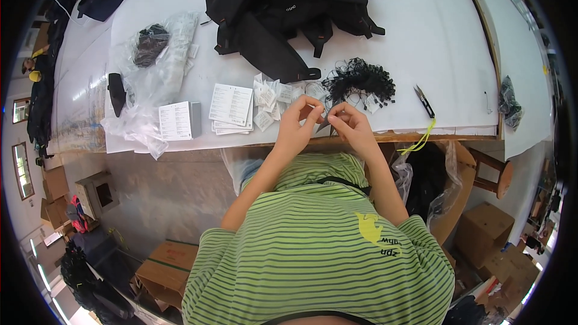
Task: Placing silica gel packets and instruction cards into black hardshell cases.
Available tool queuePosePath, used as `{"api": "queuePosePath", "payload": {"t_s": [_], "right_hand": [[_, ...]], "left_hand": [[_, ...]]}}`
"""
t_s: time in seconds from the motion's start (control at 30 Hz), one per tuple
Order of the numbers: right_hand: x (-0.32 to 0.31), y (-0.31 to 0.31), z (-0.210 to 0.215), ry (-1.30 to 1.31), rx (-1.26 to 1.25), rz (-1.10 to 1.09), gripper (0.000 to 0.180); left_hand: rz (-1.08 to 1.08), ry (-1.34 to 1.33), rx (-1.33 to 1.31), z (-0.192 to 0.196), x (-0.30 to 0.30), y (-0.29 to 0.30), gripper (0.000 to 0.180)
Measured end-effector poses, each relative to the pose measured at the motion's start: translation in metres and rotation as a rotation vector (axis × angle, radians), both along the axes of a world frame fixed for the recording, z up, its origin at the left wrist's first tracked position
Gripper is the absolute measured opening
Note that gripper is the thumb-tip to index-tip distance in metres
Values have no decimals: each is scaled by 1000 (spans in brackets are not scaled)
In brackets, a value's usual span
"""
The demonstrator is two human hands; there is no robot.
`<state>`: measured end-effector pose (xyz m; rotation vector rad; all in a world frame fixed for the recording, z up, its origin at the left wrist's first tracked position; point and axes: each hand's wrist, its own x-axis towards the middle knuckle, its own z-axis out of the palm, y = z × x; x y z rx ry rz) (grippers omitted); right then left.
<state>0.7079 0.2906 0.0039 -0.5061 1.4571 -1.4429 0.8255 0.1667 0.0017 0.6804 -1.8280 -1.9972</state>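
Note:
Both hands meet just above the near table edge, fingertips close together. My left hand [296,127] is pinched, thumb against forefinger. My right hand [354,127] is pinched beside it. A small dark piece shows between and below the fingertips, too small and covered to name. Right behind the hands lies a bunch of black looped cords [364,78] with small black ends. Left of it is a loose heap of small white printed labels [269,97], then a pile of larger white printed cards [230,106].
Black backpacks [289,15] are heaped at the back of the white table. Thread snips [425,102] with a yellow-green cord lie at right. At left are a card stack [176,121], clear plastic bags [171,54] and a dark flat piece [116,94]. Cardboard boxes [171,265] stand below.

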Motion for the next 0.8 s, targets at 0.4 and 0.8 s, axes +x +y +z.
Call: {"api": "queuePosePath", "payload": {"t_s": [0.4,0.8], "right_hand": [[-10,-1,10,21,13,-137,11],[-9,-1,12,22,-48,-180,8]], "left_hand": [[91,-16,-592,20,-41,-37,16],[-14,-205,-1113,20,-32,-85,19]]}}
